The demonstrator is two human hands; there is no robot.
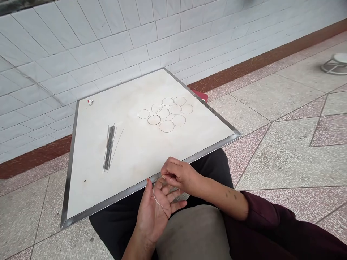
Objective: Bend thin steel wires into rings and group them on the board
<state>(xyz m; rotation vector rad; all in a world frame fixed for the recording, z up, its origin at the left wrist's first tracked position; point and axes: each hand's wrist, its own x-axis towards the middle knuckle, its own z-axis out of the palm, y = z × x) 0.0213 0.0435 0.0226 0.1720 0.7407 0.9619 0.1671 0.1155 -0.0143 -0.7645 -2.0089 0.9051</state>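
My right hand is closed in a pinch on the upper edge of a thin wire ring, just over the near edge of the table. Below and behind this ring, my left hand lies palm up with thumb and fingers spread. The ring crosses in front of its palm and fingers. On the white tabletop, several similar wire rings lie flat in a cluster, some touching or overlapping. A bundle of straight dark wires rests to the left, with a loose wire beside it.
A small white and red object sits at the table's far left corner. The metal table edge runs close to my knees. White tiled wall stands behind the table. A stool is at the far right.
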